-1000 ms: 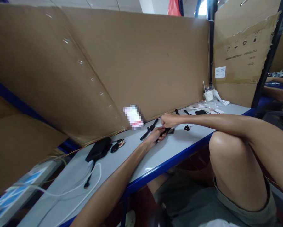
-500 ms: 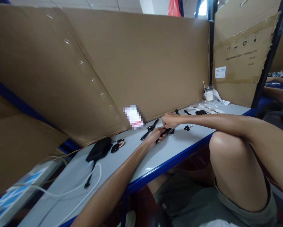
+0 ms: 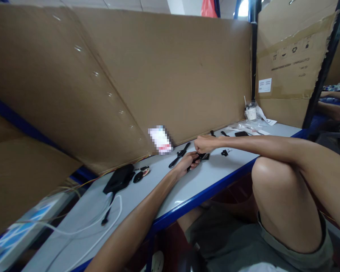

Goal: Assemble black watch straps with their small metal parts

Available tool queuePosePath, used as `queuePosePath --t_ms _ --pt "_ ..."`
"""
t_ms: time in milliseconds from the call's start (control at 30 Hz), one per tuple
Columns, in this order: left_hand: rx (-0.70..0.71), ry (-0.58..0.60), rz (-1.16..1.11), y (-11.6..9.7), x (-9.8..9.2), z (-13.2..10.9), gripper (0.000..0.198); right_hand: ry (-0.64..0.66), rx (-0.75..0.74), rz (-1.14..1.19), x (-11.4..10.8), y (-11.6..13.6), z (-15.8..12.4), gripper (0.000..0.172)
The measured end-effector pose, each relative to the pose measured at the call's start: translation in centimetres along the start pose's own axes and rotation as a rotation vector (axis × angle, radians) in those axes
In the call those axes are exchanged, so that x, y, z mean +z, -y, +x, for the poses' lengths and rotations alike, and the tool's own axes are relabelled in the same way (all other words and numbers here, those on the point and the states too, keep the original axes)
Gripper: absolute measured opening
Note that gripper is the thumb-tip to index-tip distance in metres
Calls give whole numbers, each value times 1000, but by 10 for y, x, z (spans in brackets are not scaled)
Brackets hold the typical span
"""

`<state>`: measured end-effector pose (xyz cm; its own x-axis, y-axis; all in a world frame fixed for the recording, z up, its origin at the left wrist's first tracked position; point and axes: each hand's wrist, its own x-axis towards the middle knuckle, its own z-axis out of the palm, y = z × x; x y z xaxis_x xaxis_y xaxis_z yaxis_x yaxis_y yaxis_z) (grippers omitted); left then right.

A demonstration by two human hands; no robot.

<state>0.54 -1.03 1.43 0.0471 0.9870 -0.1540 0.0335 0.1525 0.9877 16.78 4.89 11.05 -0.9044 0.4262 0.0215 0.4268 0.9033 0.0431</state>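
My left hand [image 3: 187,163] is closed around a small black device [image 3: 203,156] that rests on the grey table [image 3: 147,192]. My right hand [image 3: 204,143] is closed in a pinch just above the same device, touching its top. A black watch with its strap [image 3: 179,154] lies just left of my hands. A small black part [image 3: 224,152] sits to the right of them.
A black pouch [image 3: 119,178] and two small black pieces [image 3: 140,174] lie to the left, with white and black cables [image 3: 107,215]. Cardboard walls [image 3: 170,75] enclose the table. A white bottle [image 3: 251,112] and plastic bags stand far right. Another person's arm [image 3: 333,110] shows at right.
Both hands stay on the black device with only slight shifts. The view has moved a little.
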Motion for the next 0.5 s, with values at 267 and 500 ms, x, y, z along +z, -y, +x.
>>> queuePosePath --t_ms 267,500 --pt "-3 -10 -14 0 0 -1 11 -27 -51 46 6 -7 6 36" --pt "-12 -4 22 -1 1 -1 11 1 49 -54 1 -1 1 37"
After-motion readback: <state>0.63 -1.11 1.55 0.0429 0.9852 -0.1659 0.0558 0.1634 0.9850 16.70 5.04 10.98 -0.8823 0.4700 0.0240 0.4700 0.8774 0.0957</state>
